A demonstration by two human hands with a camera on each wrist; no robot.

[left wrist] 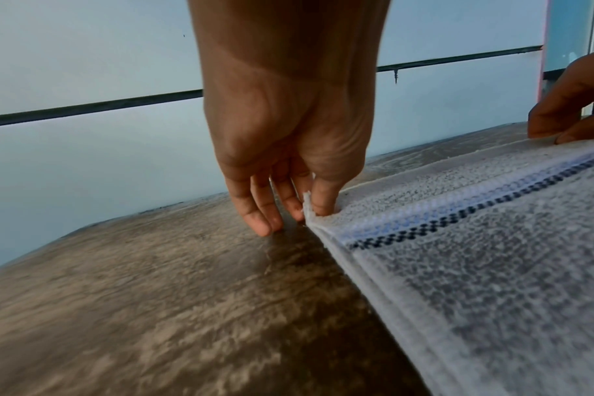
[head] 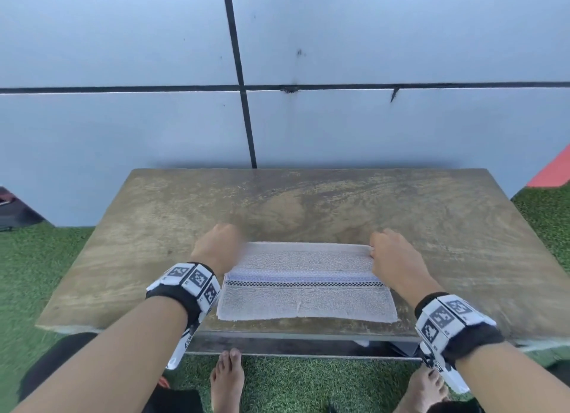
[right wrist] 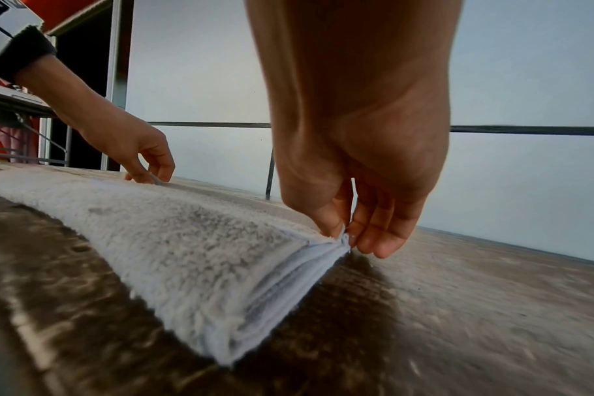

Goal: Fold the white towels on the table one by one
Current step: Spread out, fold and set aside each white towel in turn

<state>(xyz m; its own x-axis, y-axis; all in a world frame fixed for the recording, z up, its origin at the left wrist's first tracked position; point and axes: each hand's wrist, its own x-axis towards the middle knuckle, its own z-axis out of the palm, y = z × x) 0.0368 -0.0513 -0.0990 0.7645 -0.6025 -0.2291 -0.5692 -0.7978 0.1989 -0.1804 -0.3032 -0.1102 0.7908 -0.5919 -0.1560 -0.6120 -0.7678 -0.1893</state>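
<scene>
- Two pinches hold the work: the left hand [left wrist: 289, 150] nips the far left corner of the white towel [head: 305, 283] between thumb and fingertips, and the right hand [right wrist: 360, 171] nips the far right corner the same way, with several layers bunched in its grip.
- Between the two grips the far edge runs straight, and from it the towel lies flat toward the person, already folded into a band, its blue and checked stripe [head: 303, 281] running from one side to the other.
- Beneath the grips and all round the towel is the wooden table [head: 431, 227]; the towel's near edge sits close to the table's front rim.
- Judged from this, the next fold carries the far edge over onto the near one.
- To do it well, both corners should rise level, stay taut between the hands, and land square on the near corners before release.
</scene>
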